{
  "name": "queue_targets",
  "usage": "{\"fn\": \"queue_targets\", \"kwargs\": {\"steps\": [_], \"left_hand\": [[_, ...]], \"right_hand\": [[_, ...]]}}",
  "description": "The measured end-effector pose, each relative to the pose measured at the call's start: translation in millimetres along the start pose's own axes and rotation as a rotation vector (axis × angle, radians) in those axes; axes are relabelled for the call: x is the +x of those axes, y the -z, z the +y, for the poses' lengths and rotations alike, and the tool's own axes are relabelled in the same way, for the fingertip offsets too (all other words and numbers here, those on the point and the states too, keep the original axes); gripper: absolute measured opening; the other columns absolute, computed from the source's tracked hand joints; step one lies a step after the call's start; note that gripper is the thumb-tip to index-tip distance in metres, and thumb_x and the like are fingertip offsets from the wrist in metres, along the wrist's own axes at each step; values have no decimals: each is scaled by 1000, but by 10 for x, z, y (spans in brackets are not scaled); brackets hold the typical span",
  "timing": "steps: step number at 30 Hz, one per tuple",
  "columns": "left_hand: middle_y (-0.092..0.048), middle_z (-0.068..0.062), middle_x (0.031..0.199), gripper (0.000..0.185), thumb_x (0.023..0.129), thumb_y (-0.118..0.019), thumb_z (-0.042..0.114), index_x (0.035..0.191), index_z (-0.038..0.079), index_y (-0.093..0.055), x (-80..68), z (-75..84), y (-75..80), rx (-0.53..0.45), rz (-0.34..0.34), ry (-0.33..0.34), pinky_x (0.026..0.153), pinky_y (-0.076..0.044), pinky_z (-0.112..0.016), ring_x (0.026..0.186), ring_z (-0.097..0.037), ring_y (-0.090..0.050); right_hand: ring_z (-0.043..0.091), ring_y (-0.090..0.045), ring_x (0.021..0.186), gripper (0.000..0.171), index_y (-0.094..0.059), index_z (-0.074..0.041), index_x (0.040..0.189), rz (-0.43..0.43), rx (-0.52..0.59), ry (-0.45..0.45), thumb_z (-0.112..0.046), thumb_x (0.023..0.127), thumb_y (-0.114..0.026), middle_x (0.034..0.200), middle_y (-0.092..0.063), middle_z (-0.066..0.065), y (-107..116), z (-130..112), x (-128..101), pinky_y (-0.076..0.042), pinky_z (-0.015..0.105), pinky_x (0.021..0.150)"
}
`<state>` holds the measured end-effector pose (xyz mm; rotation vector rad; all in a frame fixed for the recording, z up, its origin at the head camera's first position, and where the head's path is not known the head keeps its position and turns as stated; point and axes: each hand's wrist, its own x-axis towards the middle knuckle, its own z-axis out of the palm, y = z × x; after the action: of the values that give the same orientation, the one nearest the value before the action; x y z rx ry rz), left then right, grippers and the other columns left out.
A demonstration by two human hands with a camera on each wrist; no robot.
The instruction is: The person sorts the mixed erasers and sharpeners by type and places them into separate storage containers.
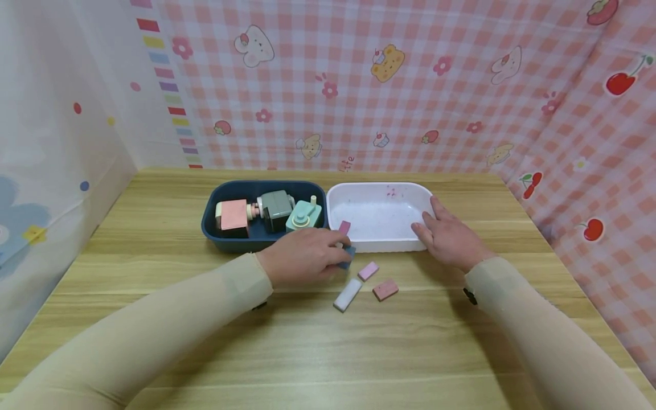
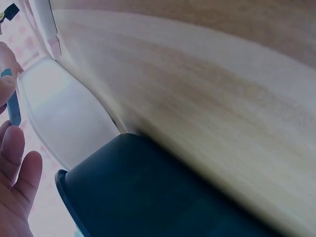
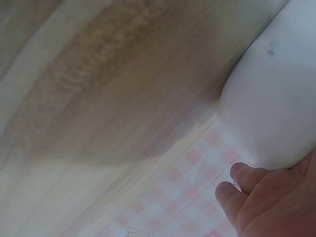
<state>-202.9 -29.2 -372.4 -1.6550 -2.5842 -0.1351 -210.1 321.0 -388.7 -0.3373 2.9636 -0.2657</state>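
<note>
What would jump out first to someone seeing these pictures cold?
Probably the two tubs side by side at the back of the wooden table: a dark blue tub packed with pastel toy gadgets, and a white tub beside it. Next, the left hand pinching a small blue block near three loose blocks, while the right hand rests on the white tub's rim.

My table [image 1: 307,353] is pale wood-grain, smooth with a soft sheen. The white tray [image 1: 379,246] and the blue tray [image 1: 225,242] look like smooth plastic, slightly glossy. The 3 erasers [image 1: 368,271] lying loose look matt and rubbery. My sleeves [image 1: 154,336] are thin beige cloth. The pink checked backdrop [image 1: 410,85] looks like smooth printed sheeting.
</note>
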Motion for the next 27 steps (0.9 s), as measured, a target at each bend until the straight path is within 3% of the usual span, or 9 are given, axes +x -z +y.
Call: {"fn": "queue_targets", "kwargs": {"steps": [10,19,27], "left_hand": [[-65,-5,143,30,101,-73,30,129,21,-75,77,-31,18,35,31,23,108,-56,-37,128,-20,-67],[-67,-4,139,27,102,-72,29,127,20,-75,142,-74,27,22,73,51,105,-57,-35,120,-18,-68],[-69,-5,135,21,101,-72,26,121,20,-77,206,-95,32,73,119,70,98,-60,-35,114,-19,-70]], "right_hand": [[50,-9,161,84,-31,10,159,-5,-3,4,-59,112,-20,173,2,30,1,-10,5,-17,61,130],[50,-8,161,83,-32,12,158,4,13,8,-57,112,-21,173,1,31,-1,-8,8,-16,60,131],[50,-8,161,83,-31,11,158,0,1,5,-57,112,-19,173,2,31,-5,-18,5,-16,60,130]]}}
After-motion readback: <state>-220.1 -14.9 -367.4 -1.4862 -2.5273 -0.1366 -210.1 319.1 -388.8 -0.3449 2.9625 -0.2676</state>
